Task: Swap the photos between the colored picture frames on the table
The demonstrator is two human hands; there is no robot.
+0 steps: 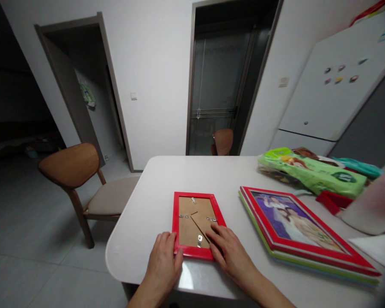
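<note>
A small red picture frame (197,253) lies face down on the white table (141,231). Its brown backing board (188,235) faces up, with metal turn clips at its sides and a thin dark slit in the middle. At the near left corner, my left hand (163,261) grips the frame, thumb at the near edge and fingers along the side. My right hand (232,252) grips the near right corner, its fingertips reaching over the backing board beside a clip. The undersides of both hands are hidden.
Right of my hands lies a stack of larger frames, topped by a red-framed photo (295,218). Behind it are a green plastic package (321,171) and a pinkish container (375,205). A wooden chair (73,167) stands left of the table, and a white refrigerator (333,98) at the back right.
</note>
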